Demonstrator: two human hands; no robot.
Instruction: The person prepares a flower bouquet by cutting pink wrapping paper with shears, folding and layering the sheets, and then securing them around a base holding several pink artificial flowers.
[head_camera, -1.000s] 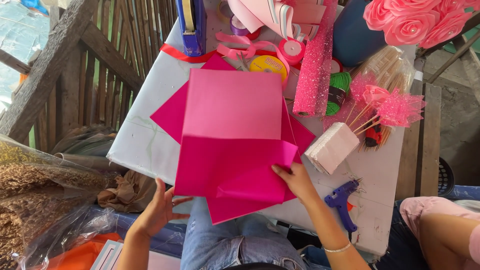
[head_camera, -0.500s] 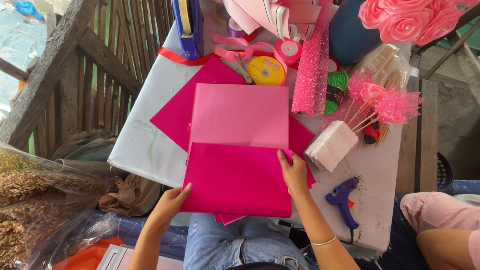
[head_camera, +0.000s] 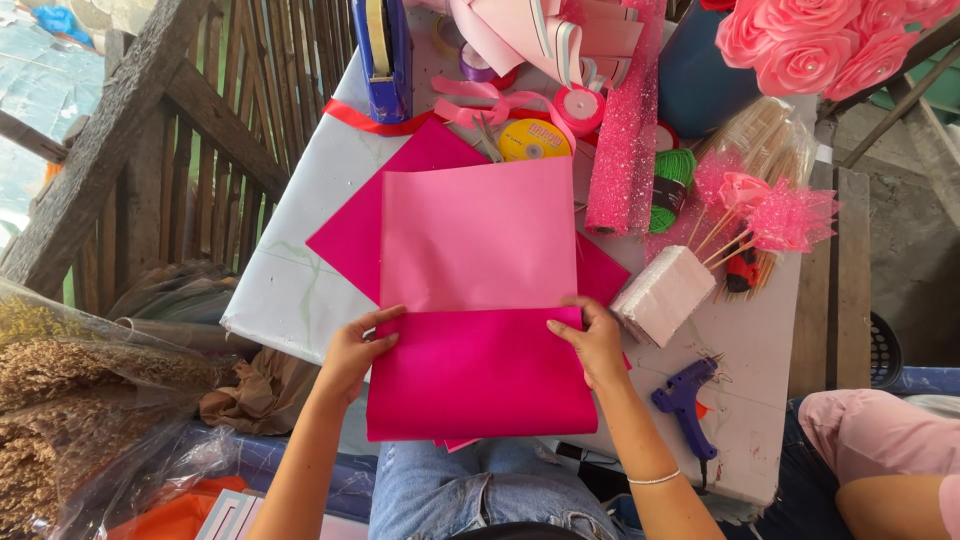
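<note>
magenta paper sheet (head_camera: 480, 375) flat on desk (head_camera: 290, 290), overhanging near edge; light, floppy, crease-prone. left hand (head_camera: 352, 350) and right hand (head_camera: 598, 342) pinching its side edges, below pale pink sheet (head_camera: 478, 235).

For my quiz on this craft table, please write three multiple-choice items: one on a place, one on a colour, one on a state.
1. Where is the glue gun?
A. right of the right hand
B. under the paper
C. on the floor

2. What colour is the top sheet?
A. green
B. light pink
C. blue

3. What are the hands doing?
A. hanging free
B. holding scissors
C. gripping the fold at its sides

Answers: 1 A, it lies on the table near its right edge; 2 B, paler than the magenta beneath; 3 C, left hand and right hand grasp opposite edges.
</note>
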